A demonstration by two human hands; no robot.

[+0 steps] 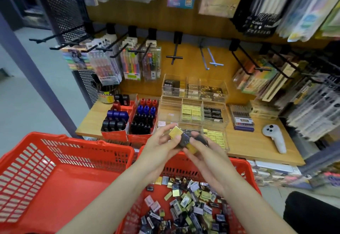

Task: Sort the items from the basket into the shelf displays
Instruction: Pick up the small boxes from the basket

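Both hands meet above the far rim of the right red basket point(244, 167), which holds several small gold, black and white packets point(185, 204). My left hand point(161, 145) grips a small stack of gold and dark packets point(181, 137). Around the stack's lower right end, my right hand point(204, 152) pinches a gold packet and a dark one. Just beyond the hands stands a clear acrylic tiered display point(193, 108) with compartments of yellow and black packets.
A second red basket point(60, 175) sits at the left, with nothing visible in it. Red boxes of black, blue and red items point(128, 118) stand left of the display. A white controller point(274, 138) lies on the wooden shelf point(257, 149). Hooks with pen packs hang above.
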